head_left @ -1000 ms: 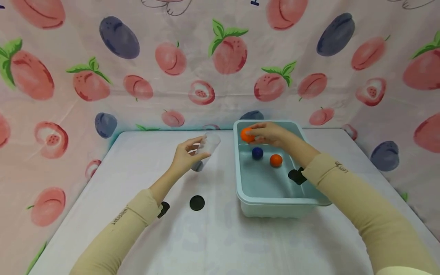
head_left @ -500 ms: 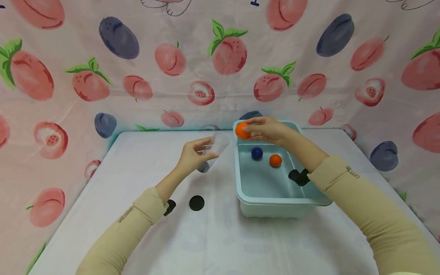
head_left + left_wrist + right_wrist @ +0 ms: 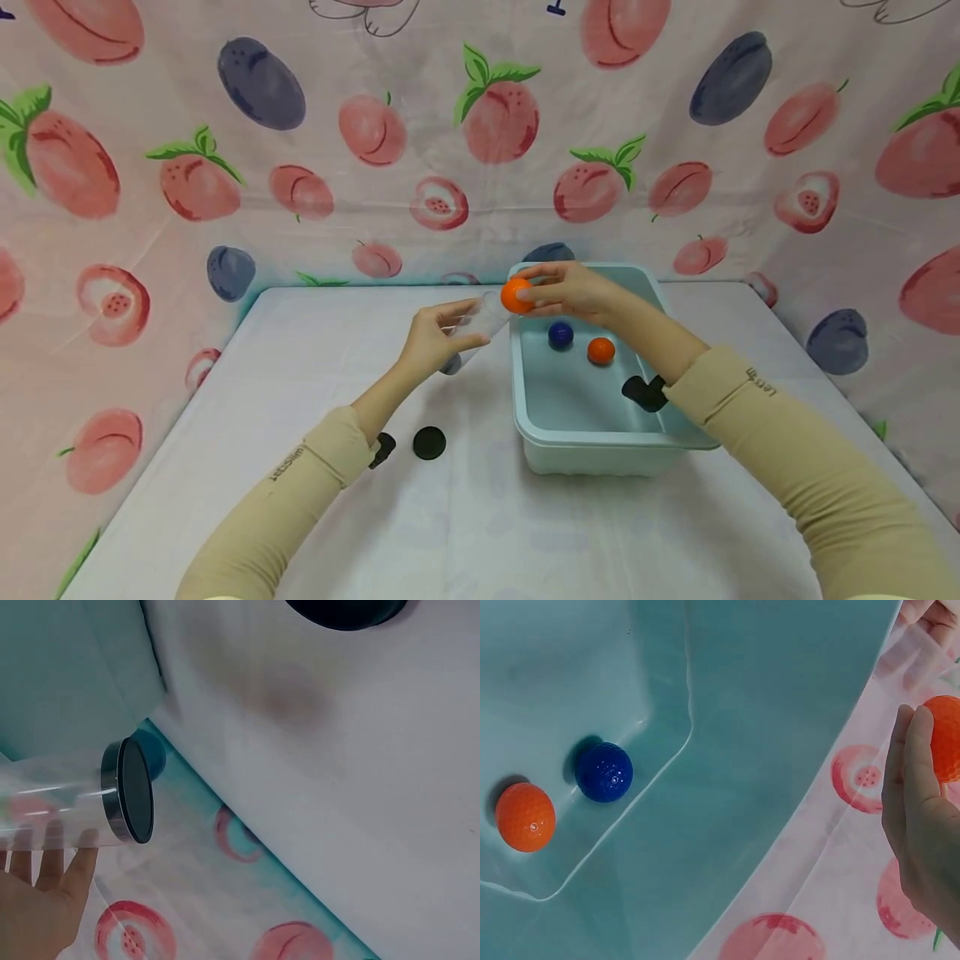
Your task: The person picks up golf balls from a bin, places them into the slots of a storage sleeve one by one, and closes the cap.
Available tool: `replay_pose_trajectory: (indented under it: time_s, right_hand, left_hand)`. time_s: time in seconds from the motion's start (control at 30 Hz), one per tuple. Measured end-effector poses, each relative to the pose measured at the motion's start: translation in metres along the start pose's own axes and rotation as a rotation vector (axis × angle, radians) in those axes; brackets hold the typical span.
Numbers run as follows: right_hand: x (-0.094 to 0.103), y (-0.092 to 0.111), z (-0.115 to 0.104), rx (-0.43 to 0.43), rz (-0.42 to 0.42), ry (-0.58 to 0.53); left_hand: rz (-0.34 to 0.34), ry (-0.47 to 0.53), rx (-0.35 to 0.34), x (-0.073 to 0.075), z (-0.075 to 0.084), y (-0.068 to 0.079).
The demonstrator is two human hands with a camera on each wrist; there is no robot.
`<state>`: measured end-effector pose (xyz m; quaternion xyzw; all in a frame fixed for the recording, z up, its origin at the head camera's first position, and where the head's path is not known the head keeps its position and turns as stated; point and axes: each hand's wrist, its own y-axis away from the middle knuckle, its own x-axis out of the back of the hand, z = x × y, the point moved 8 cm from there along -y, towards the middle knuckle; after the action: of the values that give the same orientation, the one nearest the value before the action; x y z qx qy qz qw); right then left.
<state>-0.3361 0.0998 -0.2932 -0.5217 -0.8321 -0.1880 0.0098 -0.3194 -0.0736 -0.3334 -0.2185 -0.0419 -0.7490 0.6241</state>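
Observation:
My left hand (image 3: pixel 435 340) grips a clear plastic tube (image 3: pixel 60 791) with a black base (image 3: pixel 135 790), tilted with its mouth up and to the right. An orange golf ball (image 3: pixel 517 296) is pinched in the fingers of my right hand (image 3: pixel 573 292), right at the tube's mouth in the head view; I cannot tell whether they touch. Below the right hand, a blue golf ball (image 3: pixel 604 772) and a second orange golf ball (image 3: pixel 526 817) lie apart on the floor of the pale blue bin (image 3: pixel 615 437).
A black round lid (image 3: pixel 430 443) lies on the white table (image 3: pixel 465 533) in front of the left hand. The bin stands at the right, its left wall beside the tube. A fruit-patterned cloth (image 3: pixel 300 233) hangs behind the table.
The right hand has carried its orange ball left, from over the bin to the tube's mouth. My left hand has moved right with the tube, which leans more now.

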Motion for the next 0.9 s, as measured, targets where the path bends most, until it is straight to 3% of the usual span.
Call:
replay_pose_trajectory:
  time_s: [0.6, 0.9]
  right_hand:
    - [-0.008, -0.002, -0.003, 0.036, -0.020, 0.009]
    - [0.009, -0.005, 0.009, 0.028, 0.015, 0.038]
  left_hand:
    - [0.013, -0.035, -0.037, -0.002, 0.004, -0.001]
    - [0.000, 0.013, 0.012, 0.000, -0.007, 0.003]
